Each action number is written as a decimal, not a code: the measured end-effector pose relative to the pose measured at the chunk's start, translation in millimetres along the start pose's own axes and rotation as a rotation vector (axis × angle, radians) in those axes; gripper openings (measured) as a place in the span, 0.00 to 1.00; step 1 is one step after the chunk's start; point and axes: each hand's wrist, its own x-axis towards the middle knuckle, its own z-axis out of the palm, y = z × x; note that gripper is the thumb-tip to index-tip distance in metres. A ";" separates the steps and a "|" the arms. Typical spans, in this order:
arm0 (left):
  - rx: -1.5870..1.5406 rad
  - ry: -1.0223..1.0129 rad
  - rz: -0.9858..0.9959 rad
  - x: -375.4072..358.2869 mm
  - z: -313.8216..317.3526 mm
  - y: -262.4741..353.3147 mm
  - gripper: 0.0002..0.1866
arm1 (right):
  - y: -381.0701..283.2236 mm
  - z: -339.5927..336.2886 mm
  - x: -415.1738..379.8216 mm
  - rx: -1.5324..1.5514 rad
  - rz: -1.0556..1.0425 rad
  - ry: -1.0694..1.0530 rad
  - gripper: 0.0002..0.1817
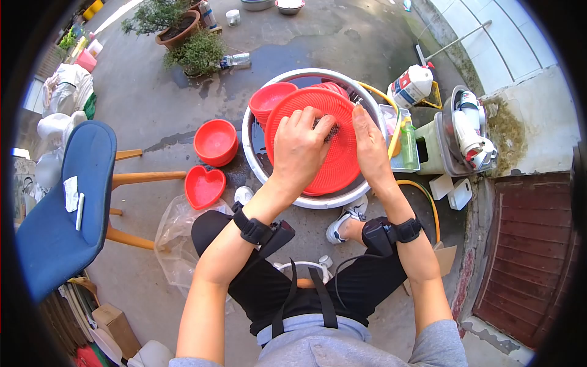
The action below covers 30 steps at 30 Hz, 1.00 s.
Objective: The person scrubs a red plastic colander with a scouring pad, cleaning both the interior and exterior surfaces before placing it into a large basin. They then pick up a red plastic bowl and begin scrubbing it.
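My left hand (299, 144) presses a dark scouring pad (334, 127), probably steel wool, against a round red plastic basket (336, 168) with a ribbed surface. Its fingers are curled round the pad, which is mostly hidden. At the basket's right edge, my right hand (372, 147) grips the rim, fingers up. The basket leans over a large metal basin (249, 150) that holds water. Red bowls (269, 98) sit inside the basin at the upper left, and more red ribbed pieces (333, 87) show behind the basket.
On the ground to the left stand stacked red bowls (216, 140) and a heart-shaped red bowl (205, 187). A blue chair (85, 177) is farther left, near a clear plastic bag (180, 235). A yellow hose (396, 131) runs along the right, beside a tray with a green bottle (408, 147).
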 end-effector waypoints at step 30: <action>0.011 -0.067 0.072 -8.0 17.2 6.3 0.13 | 22.7 4.5 -1.2 -0.005 -0.069 -0.052 0.31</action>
